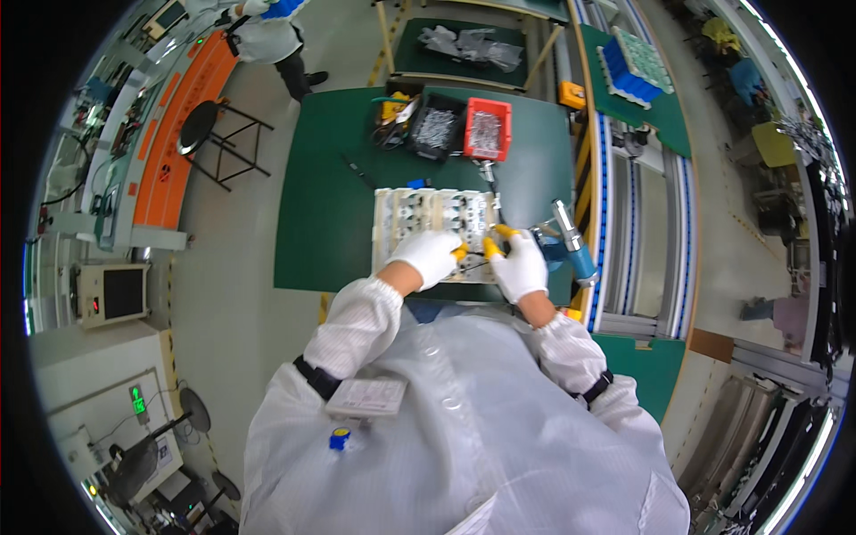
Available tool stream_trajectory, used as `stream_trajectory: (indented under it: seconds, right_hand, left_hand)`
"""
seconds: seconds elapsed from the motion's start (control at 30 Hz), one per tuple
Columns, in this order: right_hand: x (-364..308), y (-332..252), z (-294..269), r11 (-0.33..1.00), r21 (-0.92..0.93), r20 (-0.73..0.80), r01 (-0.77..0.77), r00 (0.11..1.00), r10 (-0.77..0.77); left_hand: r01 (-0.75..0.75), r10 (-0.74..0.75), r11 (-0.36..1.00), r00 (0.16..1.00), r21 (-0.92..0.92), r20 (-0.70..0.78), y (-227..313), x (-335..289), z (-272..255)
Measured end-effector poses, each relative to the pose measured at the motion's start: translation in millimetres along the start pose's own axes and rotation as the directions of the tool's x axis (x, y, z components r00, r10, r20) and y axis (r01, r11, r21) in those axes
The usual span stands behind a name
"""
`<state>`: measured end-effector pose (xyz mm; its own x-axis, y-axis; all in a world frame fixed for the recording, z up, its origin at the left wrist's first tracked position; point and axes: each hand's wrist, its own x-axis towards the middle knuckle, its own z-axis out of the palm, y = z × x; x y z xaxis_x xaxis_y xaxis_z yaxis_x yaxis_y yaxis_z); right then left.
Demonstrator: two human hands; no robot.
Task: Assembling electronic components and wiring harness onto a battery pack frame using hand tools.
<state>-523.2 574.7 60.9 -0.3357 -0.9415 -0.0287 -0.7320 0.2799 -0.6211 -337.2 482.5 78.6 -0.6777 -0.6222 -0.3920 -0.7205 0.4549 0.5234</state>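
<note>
A white rectangular tray-like frame (383, 223) lies near the front of the green table, with rows of metallic and pale parts in it. My left hand (431, 257), in a white glove with yellow fingertips, rests over its near middle. Its fingers are closed together; whatever they hold is hidden. At the frame's right edge is my right hand (521, 267), gloved alike, thumb and forefinger bent toward each other over a small spot I cannot make out. A thin dark strand shows between the two hands. Beside the right hand lies a teal power tool (580, 259) with a silver barrel.
Behind the frame stand a red bin (505, 134) and a black bin (435, 134) of small metal pieces, plus a dark box of tools (390, 120). A conveyor (637, 241) runs along the right. A stool (201, 127) and another person (267, 40) are at far left.
</note>
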Motion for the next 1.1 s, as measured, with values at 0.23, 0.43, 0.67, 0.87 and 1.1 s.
stream_trajectory:
  seconds: [0.23,0.43,0.67,0.87,1.1]
  right_hand:
    - [22,19,5,0.996,0.050,0.327,-0.080,0.943,0.059]
    - [24,26,17,0.935,0.349,0.332,-0.062,0.941,-0.061]
    - [21,19,13,0.946,0.321,0.315,0.036,0.938,-0.143]
    - [21,24,18,0.899,0.436,0.324,0.042,0.924,-0.200]
    - [20,17,13,0.947,0.244,0.228,0.210,0.936,-0.267]
  left_hand:
    - [0.095,-0.096,0.991,0.995,-0.095,-0.005,2,-18,0]
    - [0.192,-0.230,0.956,0.960,-0.221,-0.158,-4,-2,6]
    - [0.151,-0.265,0.881,0.943,-0.449,-0.203,-22,10,31]
    - [0.074,-0.185,0.907,0.954,-0.415,-0.235,-29,8,34]
    - [0.141,-0.248,0.899,0.944,-0.415,-0.216,-25,2,35]
